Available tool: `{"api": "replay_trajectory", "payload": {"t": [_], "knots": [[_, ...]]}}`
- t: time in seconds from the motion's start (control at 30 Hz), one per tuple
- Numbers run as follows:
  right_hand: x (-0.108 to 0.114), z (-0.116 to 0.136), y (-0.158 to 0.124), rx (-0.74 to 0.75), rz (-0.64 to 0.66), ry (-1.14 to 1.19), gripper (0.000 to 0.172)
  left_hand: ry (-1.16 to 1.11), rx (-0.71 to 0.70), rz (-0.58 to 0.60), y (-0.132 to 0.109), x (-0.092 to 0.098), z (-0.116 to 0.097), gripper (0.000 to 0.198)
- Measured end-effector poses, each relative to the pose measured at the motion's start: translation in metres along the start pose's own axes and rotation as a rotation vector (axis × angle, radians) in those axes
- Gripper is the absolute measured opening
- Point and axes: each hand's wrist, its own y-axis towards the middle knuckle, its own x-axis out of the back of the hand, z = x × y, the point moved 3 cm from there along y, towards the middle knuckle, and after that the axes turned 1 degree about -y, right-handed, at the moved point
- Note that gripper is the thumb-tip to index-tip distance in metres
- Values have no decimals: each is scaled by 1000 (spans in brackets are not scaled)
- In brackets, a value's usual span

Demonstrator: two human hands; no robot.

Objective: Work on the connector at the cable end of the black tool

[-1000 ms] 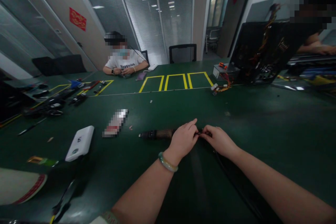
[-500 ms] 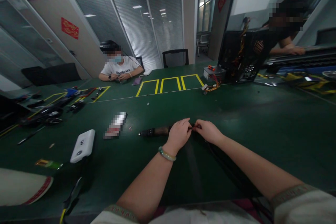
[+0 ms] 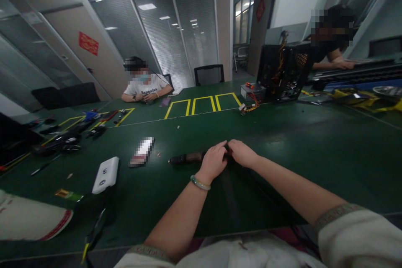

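My left hand (image 3: 215, 161), with a green bangle on the wrist, rests on the green table (image 3: 314, 142) with its fingers curled over the right end of a dark rod-shaped tool (image 3: 185, 158). My right hand (image 3: 241, 153) meets it fingertip to fingertip, closed around a small dark part that I cannot make out. A black cable (image 3: 266, 194) runs from under my right hand back along my forearm toward the table's near edge.
A white box (image 3: 106, 169) and a blurred packet (image 3: 142, 151) lie to the left. Tools and cables (image 3: 69, 138) crowd the far left. Yellow tape rectangles (image 3: 202, 103) mark the middle. An open computer case (image 3: 281, 73) stands at the right. Two other people sit across.
The view has pulled back and tilted up, showing my sleeves and the table's near edge. My hands have stayed together at the tool's end, fingers pressed closer.
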Motion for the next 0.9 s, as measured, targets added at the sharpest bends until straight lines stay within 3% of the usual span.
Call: {"api": "replay_trajectory", "payload": {"t": [0.2, 0.37, 0.47, 0.53, 0.67, 0.83, 0.9], "knots": [[-3, 2, -5, 41, -14, -9, 12, -7, -20, -9, -1, 7, -9, 20], [-2, 0, -6, 34, -27, -8, 11, 20, -33, -97, 0, 18, -17, 32], [6, -19, -12, -25, -40, -4, 7, 52, -67, -156, -1, 23, -19, 35], [17, -46, -26, -111, -52, -10, 7, 60, -85, -186, -2, 25, -20, 33], [49, -134, -98, -367, -89, -70, 16, 18, -99, -193, -2, 22, -16, 32], [79, -272, -256, -849, -134, -112, 23, -64, -69, -149, 4, 14, -12, 29], [92, -314, -317, -975, -206, -159, 25, -85, -70, -120, 6, 11, -12, 28]]}}
